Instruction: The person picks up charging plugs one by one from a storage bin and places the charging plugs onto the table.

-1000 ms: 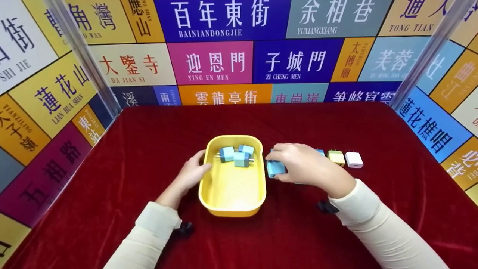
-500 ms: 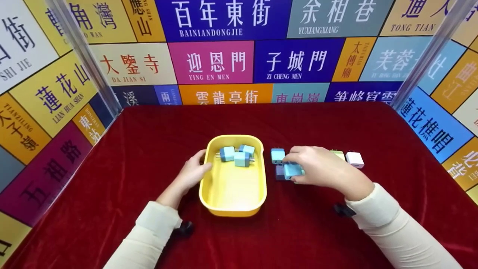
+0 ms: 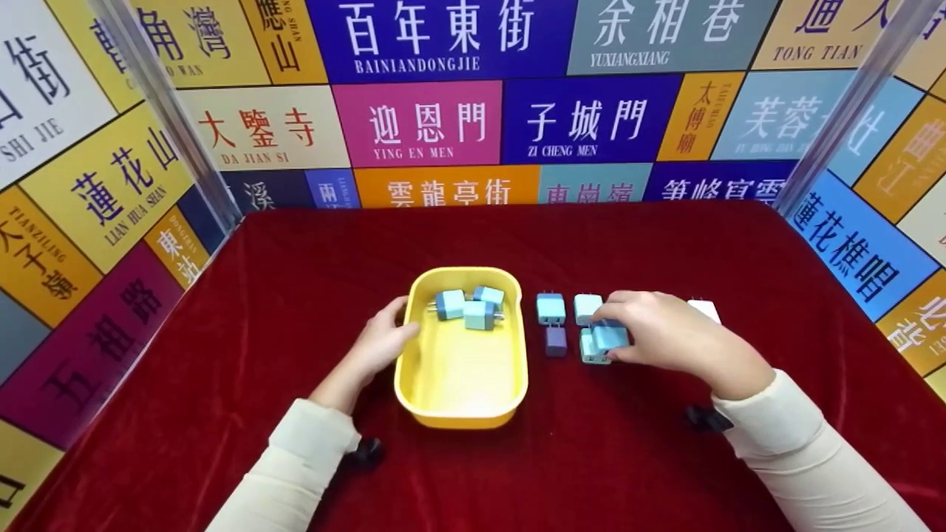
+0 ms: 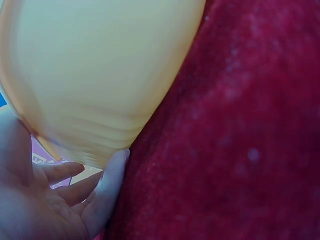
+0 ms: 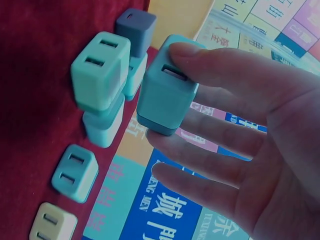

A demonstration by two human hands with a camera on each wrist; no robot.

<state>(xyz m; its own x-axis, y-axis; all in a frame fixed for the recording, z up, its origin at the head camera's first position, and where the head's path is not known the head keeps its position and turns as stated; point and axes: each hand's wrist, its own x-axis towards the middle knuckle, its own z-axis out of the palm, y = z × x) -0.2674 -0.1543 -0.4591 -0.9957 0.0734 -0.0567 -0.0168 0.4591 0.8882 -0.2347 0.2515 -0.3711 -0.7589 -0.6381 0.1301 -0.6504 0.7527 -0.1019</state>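
My left hand (image 3: 378,341) grips the left wall of a yellow tub (image 3: 465,380), thumb over the rim and fingers along the outside. Inside the tub, near its far end, lie three light-blue charger plugs (image 3: 479,316) with dark-blue ends. Right of the tub, my right hand (image 3: 665,332) pinches a blue USB charger plug (image 5: 167,95) between thumb and fingers, with its single port showing in the right wrist view. This plug overlaps a mint-green two-port charger (image 3: 590,349) in the head view. My hand hides part of the row behind it.
Beside the tub stand a blue charger (image 3: 550,309) and a dark purple one (image 3: 556,341). A pale charger (image 3: 588,307) and a white one (image 3: 703,309) are farther right. The right wrist view shows a yellowish charger (image 5: 52,222). Dark-red cloth (image 3: 473,480) covers the table.
My right hand has moved right, away from the tub, carrying the blue charger plug above the others. The blue and purple chargers beside the tub are uncovered now. The left hand stays put.
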